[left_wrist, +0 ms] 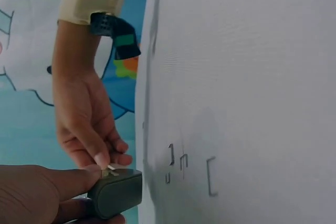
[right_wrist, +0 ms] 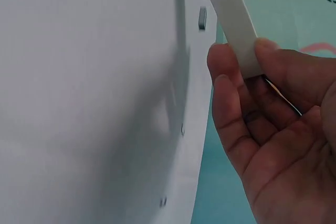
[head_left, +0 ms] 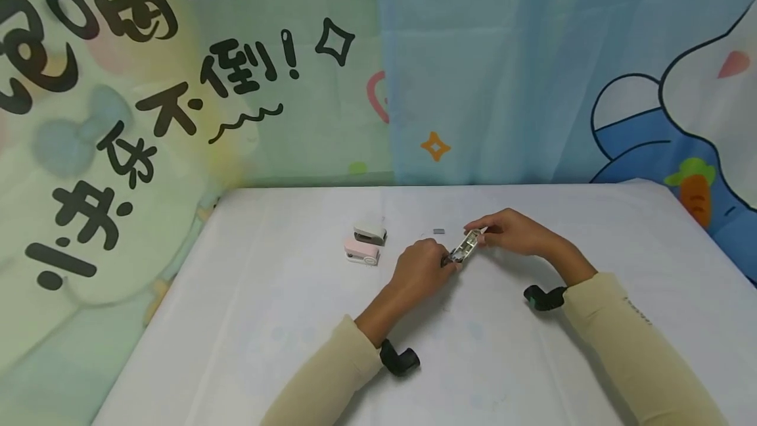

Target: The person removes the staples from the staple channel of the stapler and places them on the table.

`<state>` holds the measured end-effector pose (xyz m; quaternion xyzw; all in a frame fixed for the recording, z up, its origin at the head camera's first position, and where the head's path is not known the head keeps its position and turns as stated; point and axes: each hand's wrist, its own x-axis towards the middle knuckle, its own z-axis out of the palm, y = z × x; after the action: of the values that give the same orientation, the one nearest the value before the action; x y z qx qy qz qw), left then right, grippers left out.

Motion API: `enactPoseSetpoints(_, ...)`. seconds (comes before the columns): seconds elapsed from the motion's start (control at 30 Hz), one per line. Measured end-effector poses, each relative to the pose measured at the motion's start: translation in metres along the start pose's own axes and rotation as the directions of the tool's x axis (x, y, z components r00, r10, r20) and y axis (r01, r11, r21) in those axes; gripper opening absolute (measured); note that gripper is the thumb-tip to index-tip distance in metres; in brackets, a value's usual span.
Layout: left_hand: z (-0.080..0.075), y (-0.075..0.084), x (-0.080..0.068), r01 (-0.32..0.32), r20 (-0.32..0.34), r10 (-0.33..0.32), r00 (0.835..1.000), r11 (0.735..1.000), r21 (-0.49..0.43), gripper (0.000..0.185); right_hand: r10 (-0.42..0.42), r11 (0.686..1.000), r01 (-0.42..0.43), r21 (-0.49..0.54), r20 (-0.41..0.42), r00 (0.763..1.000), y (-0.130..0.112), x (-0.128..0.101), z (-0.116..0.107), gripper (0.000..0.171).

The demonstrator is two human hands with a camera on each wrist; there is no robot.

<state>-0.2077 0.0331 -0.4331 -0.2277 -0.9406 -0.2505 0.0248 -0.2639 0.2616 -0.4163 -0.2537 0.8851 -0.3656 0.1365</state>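
Observation:
Between my hands, a small stapler point(head_left: 467, 246) with a silvery metal inside is held up over the table. My left hand point(head_left: 421, 268) grips one end; in the left wrist view the stapler's dark grey rounded end point(left_wrist: 121, 196) sits between thumb and fingers. At the other end, my right hand point(head_left: 514, 232) pinches the stapler with thumb and fingertips. The right wrist view shows a pale, narrow bar point(right_wrist: 236, 22) of it in that pinch, dark at its upper end. A short grey strip of staples point(head_left: 439, 231) lies on the table just left of the right hand.
On the white table point(head_left: 284, 321), a white-and-grey mini stapler point(head_left: 370, 234) and a pink one point(head_left: 362, 252) stand side by side, left of the hands. Several loose staples point(left_wrist: 211, 177) lie scattered on the cloth. A printed curtain point(head_left: 503, 71) hangs behind the table's far edge.

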Motion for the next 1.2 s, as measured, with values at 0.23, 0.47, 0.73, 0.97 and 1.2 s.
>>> enactPoseSetpoints(0.23, 0.013, 0.002, 0.019, 0.041, 0.044, -0.041, 0.998, 0.999, 0.002, 0.02, 0.024, 1.0, -0.024, -0.012, -0.057, 0.998, 0.007, -0.002, -0.012, 0.032)
enactPoseSetpoints(0.47, 0.023, 0.003, 0.032, 0.064, 0.054, -0.061, 0.997, 0.997, -0.047, 0.02, 0.05, 0.998, -0.052, -0.023, -0.062, 0.997, 0.011, -0.003, -0.023, 0.032)
enactPoseSetpoints(0.73, 0.03, 0.014, 0.053, 0.066, 0.114, -0.064, 0.991, 0.998, -0.015, 0.017, 0.087, 0.994, -0.093, -0.065, -0.089, 0.992, 0.017, -0.014, -0.037, 0.031)
enactPoseSetpoints(0.97, 0.029, 0.016, 0.066, 0.049, 0.138, -0.044, 0.989, 0.998, -0.034, 0.019, 0.142, 0.985, -0.152, -0.081, -0.119, 0.983, 0.026, -0.026, -0.042, 0.031)
enactPoseSetpoints(1.2, 0.04, 0.013, 0.075, 0.012, 0.143, 0.004, 0.99, 0.994, -0.111, 0.02, 0.17, 0.981, -0.181, -0.062, -0.156, 0.973, 0.028, -0.036, -0.047, 0.031)
